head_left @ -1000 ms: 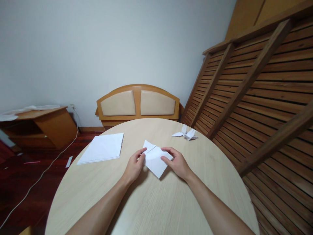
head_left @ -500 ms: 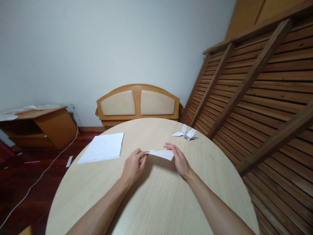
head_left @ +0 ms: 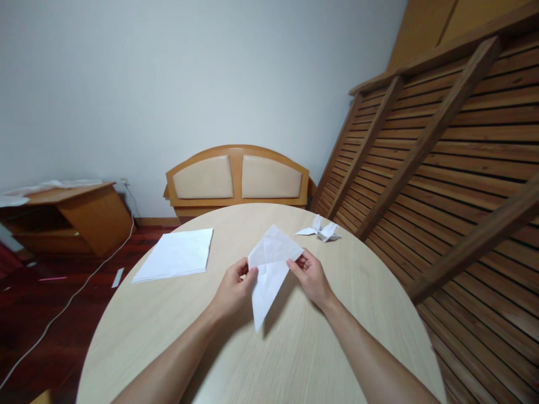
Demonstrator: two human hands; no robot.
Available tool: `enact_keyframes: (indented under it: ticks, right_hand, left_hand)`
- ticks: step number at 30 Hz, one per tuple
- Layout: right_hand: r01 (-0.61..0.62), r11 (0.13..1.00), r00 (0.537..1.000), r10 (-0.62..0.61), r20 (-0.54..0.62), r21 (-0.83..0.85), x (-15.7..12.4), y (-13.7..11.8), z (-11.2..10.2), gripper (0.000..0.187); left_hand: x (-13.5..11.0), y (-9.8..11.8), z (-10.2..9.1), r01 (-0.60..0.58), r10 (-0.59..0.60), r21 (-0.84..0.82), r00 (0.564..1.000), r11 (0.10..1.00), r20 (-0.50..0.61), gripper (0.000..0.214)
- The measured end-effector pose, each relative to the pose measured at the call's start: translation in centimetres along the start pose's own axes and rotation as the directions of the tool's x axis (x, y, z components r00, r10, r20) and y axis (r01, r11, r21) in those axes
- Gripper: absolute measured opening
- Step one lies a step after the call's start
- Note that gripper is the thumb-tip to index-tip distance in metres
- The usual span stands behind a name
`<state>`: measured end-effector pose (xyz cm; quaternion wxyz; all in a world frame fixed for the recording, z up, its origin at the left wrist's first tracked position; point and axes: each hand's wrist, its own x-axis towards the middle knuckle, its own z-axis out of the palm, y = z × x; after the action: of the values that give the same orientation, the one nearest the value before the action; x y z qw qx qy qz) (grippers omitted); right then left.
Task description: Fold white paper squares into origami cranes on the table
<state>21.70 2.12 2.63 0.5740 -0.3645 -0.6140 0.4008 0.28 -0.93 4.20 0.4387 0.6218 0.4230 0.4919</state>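
Observation:
Between my hands, a little above the round table (head_left: 337, 331), is a white folded sheet of paper (head_left: 272, 261), kite-shaped and creased, with its long point toward me. My left hand (head_left: 234, 284) pinches its left edge, thumb in front and fingers behind. At the right corner my right hand (head_left: 310, 276) grips the paper between thumb and curled fingers. Some of the fingers are hidden behind the sheet.
A stack of white paper (head_left: 174, 253) lies at the table's left side. Folded paper cranes (head_left: 323, 230) stand near the far right edge. Beyond are a headboard (head_left: 238, 174), a slatted wooden frame (head_left: 442, 163) and a low cabinet (head_left: 101, 219).
The folded paper has turned from nearly edge-on to facing me, showing its kite shape. My right hand has closed on its right corner; my left hand keeps hold.

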Motion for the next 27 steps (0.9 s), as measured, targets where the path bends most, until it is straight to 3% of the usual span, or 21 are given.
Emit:
enact_keyframes:
  ticks: [4, 8, 12, 17, 27]
  right_hand:
    - [-0.057, 0.998, 0.998, 0.057, 0.005, 0.003, 0.1, -0.2, -0.3, 0.04]
    - [-0.073, 0.995, 0.994, 0.078, 0.082, -0.068, 0.1, -0.2, -0.6, 0.034]
    - [-0.058, 0.989, 0.986, 0.079, 0.147, -0.137, -0.1, -0.4, -0.6, 0.03]
    - [-0.079, 0.989, 0.974, 0.104, 0.201, -0.126, -0.2, -0.1, -0.6, 0.028]
    - [0.103, 0.97, 0.969, -0.048, 0.244, -0.219, -0.1, -0.1, -0.6, 0.033]
  left_hand:
    - [0.2, -0.8, -0.4, 0.038, -0.039, 0.025, 0.999, 0.999, 0.027, 0.028]
    - [0.3, -1.0, -0.6, 0.07, -0.066, 0.075, 0.996, 0.995, -0.055, 0.038]
    - [0.5, -1.0, -0.7, 0.07, -0.067, 0.027, 0.992, 0.997, -0.109, 0.034]
    - [0.9, -1.4, -1.2, 0.185, -0.184, -0.01, 0.973, 0.983, -0.136, 0.042]
    - [1.0, -1.3, -1.5, 0.241, -0.249, -0.078, 0.961, 0.967, -0.12, 0.052]
